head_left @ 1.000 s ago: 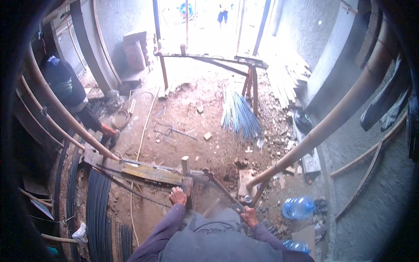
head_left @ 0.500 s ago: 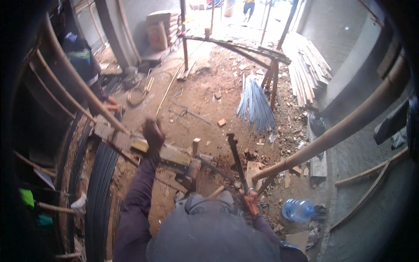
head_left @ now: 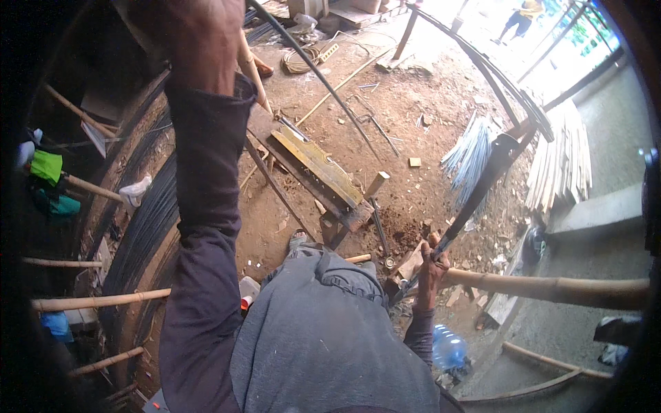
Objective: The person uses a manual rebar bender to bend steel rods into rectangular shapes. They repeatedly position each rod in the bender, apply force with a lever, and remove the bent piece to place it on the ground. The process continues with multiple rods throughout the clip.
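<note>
My left hand [head_left: 200, 41] is raised high at the upper left, close and blurred, with its fingers cut off by the top edge. A thin dark steel rod [head_left: 313, 69] slants down from beside it toward the ground; whether the hand grips this rod is hidden. At the right, my right hand [head_left: 432, 272] is closed around a long dark metal bar [head_left: 471, 196], tilted up and away to the right. Between my arms stands a low wooden bench with a yellowish plank [head_left: 317, 165] on top, a short wooden peg [head_left: 376, 184] upright at its near end.
A bamboo pole [head_left: 544, 283] crosses at the right, above a blue plastic bottle [head_left: 449, 346]. Dark rebar [head_left: 141, 234] lies along the left. Farther off are a bundle of thin rods [head_left: 468, 155], stacked planks [head_left: 561, 158] and coiled wire [head_left: 301, 60]. A person [head_left: 521, 19] is in the background.
The view has turned, swinging the scene. My left hand has risen toward the upper left, and the thin steel rod has come into view beside it. The bar in my right hand now leans right.
</note>
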Available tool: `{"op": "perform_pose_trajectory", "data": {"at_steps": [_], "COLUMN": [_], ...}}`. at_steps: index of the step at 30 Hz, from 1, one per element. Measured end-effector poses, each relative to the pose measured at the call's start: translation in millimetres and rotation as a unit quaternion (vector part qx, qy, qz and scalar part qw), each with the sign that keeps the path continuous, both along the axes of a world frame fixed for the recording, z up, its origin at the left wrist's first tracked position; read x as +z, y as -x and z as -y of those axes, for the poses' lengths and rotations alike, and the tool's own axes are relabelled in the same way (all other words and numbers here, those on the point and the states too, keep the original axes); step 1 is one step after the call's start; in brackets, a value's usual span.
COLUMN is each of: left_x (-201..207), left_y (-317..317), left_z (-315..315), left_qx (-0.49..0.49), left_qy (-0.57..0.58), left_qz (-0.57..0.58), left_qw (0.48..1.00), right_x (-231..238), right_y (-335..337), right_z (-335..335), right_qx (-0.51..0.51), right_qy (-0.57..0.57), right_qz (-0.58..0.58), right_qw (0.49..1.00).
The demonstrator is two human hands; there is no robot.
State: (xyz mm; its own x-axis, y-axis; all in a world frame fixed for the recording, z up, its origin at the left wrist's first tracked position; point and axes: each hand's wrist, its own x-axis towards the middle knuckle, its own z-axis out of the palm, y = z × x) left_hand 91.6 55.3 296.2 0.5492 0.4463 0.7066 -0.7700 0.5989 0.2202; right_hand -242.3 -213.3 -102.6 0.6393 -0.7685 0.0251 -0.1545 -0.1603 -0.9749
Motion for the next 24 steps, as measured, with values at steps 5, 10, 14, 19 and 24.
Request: {"op": "perform_pose_trajectory", "data": {"at_steps": [5,10,14,19,24], "left_x": [-80.3,-202.1,-291.8,-410.9,-525.6], "left_y": [-52.5,-80.8,-80.6,-74.1,-72.8], "left_z": [-22.3,-15.1,-4.4,-3.7,-34.4], "left_qx": [-0.09,-0.157,-0.12,-0.116,-0.096], "left_qy": [0.015,0.058,0.139,0.066,-0.27], "left_qz": [-0.194,-0.394,-0.525,-0.588,-0.64], "left_qw": [0.977,0.904,0.831,0.797,0.713], "right_x": [17.1,14.0,-2.0,-36.8,-84.5], "right_y": [-11.4,-6.4,5.1,25.5,52.1], "right_z": [6.0,7.4,10.5,32.1,63.9], "right_qx": [0.082,0.15,0.18,0.178,0.169], "right_qy": [0.083,0.095,0.017,0.021,0.069], "right_qz": [-0.032,-0.086,-0.121,-0.249,-0.209], "right_qw": [0.993,0.98,0.976,0.952,0.961]}}
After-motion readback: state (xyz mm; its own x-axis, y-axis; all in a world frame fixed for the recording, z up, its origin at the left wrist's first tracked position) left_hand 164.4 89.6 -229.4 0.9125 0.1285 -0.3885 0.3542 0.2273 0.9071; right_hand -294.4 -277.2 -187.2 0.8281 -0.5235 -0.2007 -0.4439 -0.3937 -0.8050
